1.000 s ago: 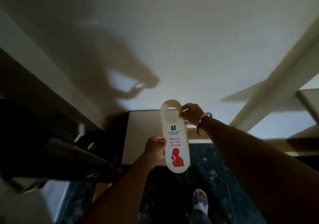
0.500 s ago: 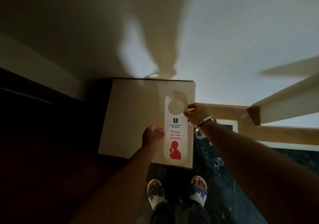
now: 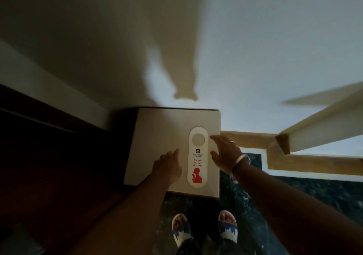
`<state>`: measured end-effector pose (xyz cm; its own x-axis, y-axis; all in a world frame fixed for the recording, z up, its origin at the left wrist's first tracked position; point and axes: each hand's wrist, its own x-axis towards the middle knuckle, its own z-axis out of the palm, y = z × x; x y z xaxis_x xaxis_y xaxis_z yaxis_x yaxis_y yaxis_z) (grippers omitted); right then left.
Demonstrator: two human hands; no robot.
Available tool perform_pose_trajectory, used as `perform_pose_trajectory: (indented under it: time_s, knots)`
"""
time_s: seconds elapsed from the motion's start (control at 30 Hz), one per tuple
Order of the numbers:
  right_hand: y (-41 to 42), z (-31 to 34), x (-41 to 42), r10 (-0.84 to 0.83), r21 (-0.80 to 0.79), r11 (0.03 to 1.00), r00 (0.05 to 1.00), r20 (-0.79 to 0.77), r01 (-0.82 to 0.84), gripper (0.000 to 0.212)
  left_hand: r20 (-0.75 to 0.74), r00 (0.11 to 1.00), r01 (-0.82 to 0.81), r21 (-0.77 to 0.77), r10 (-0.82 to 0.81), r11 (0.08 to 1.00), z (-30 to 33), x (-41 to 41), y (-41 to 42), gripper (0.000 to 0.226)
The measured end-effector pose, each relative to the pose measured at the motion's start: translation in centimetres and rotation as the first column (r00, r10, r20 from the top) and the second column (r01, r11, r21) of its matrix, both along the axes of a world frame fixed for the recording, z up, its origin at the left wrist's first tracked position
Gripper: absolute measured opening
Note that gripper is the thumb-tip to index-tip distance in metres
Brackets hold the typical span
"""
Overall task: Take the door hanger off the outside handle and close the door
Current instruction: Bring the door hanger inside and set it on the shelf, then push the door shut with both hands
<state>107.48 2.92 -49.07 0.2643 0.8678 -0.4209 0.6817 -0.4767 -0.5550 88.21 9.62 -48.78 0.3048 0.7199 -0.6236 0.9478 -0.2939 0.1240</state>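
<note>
Wall (image 3: 245, 38): pale and plain, rising behind the counter, with a dark arm-shaped shadow falling on it.
Floor (image 3: 314, 195): dark speckled stone, in front of and to the right of the counter; two feet in blue-and-white sandals (image 3: 181, 230) stand on it just in front of the counter.
Counter (image 3: 157, 136): a small cream square top set against the wall.
Door hanger (image 3: 197, 157): lying flat on the right part of the counter, round hole towards the wall, red "Please do not disturb" and a red figure at the near end.
Right hand (image 3: 225, 154): just right of the hanger, fingers spread, holding nothing; a bangle on the wrist.
Left hand (image 3: 169, 166): just left of the hanger, over the counter, fingers loosely extended, holding nothing.
</note>
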Motion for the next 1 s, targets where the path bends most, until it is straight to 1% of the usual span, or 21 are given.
perform_pose_trajectory:
  time_s: [0.07,0.1,0.2,0.27,0.33,0.4,0.47,0.5,0.57,0.63,0.67,0.73,0.83,0.9,1.0]
  knots:
    - [-0.9,4.1,-0.2,0.077,0.057,0.995,0.994,0.077,-0.082,0.058,-0.161,0.97,0.201,0.094,-0.184,0.975,4.7,-0.5,0.5,0.066]
    - [-1.2,5.7,-0.3,0.101,0.08,0.991,0.988,0.118,-0.111,0.059,-0.208,0.953,0.247,0.128,-0.218,0.96,6.8,-0.6,0.9,0.068]
    - [-1.5,10.6,-1.0,0.144,0.119,0.978,0.971,0.189,-0.168,0.066,-0.296,0.923,0.324,0.25,-0.247,0.912,14.2,-1.7,1.8,0.071]
    - [-1.6,13.0,-2.1,0.147,0.128,0.977,0.975,0.165,-0.169,0.07,-0.363,0.885,0.403,0.289,-0.29,0.868,19.3,-2.4,2.0,0.068]
    - [-1.1,16.5,-3.9,0.178,0.191,0.961,0.977,0.115,-0.198,0.073,-0.447,0.852,0.45,0.359,-0.273,0.817,26.3,-3.1,1.7,0.06]
    - [0.4,19.6,-6.6,0.235,0.265,0.934,0.971,0.052,-0.241,0.077,-0.531,0.818,0.481,0.42,-0.221,0.77,32.7,-3.8,1.4,0.052]
    - [2.1,22.4,-9.6,0.307,0.35,0.893,0.951,-0.018,-0.282,0.077,-0.599,0.79,0.483,0.479,-0.129,0.733,37.8,-4.9,0.9,0.046]
    - [2.7,23.7,-11.2,0.335,0.398,0.872,0.94,-0.061,-0.285,0.076,-0.65,0.755,0.489,0.474,-0.083,0.732,39.8,-5.5,0.5,0.048]
    - [3.8,26.2,-14.9,0.387,0.496,0.827,0.908,-0.159,-0.266,0.073,-0.758,0.653,0.508,0.424,-0.014,0.75,43.6,-6.7,-0.3,0.056]
    - [4.4,28.8,-18.7,0.45,0.54,0.802,0.854,-0.261,-0.257,0.071,-0.834,0.549,0.51,0.388,0.057,0.768,47.0,-8.0,-1.6,0.065]
    - [4.6,30.0,-20.5,0.479,0.551,0.795,0.821,-0.31,-0.255,0.07,-0.853,0.513,0.497,0.387,0.096,0.777,48.3,-8.7,-2.2,0.068]
    - [4.7,32.2,-24.0,0.518,0.581,0.779,0.764,-0.384,-0.236,0.069,-0.86,0.48,0.454,0.411,0.172,0.791,50.3,-10.6,-3.4,0.073]
    - [4.5,34.3,-28.4,0.528,0.567,0.794,0.709,-0.468,-0.218,0.072,-0.878,0.416,0.365,0.398,0.235,0.842,52.5,-13.2,-5.2,0.086]
    - [4.1,34.8,-30.8,0.53,0.561,0.802,0.681,-0.506,-0.207,0.077,-0.861,0.424,0.307,0.427,0.279,0.851,53.2,-14.4,-6.1,0.094]
    - [4.2,34.4,-32.3,0.482,0.544,0.829,0.654,-0.583,-0.127,0.082,-0.849,0.437,0.281,0.443,0.298,0.851,53.4,-15.1,-6.6,0.097]
